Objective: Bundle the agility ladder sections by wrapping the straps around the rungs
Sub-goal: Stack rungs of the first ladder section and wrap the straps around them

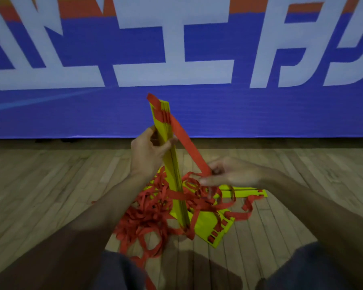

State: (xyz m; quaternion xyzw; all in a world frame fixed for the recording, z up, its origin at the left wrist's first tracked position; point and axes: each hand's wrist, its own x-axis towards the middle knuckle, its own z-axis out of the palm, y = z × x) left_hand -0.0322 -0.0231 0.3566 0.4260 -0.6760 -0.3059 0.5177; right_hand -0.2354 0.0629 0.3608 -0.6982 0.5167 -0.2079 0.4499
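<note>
While a person's two bare arms reach forward over a wooden floor (50, 185), the left hand (149, 151) grips a stack of yellow rungs (174, 176) partway down from its top, with fingers and thumb curled round it. The stack stands almost upright in the middle of the scene. Its top leans a little to the left and its foot is set down in a tangle of red straps (151, 212) heaped on the boards. From the top of the stack a red strap (187, 145) crosses the rungs and runs down to the right, pulled straight. The right hand (233, 174), lower than the left and well apart from it, pinches that strap between thumb and fingers. Below and to the right of this hand, loose yellow rungs (210, 227) lie flat on the floor, threaded with red. Behind everything hangs a blue banner (197, 107) with large white characters.
</note>
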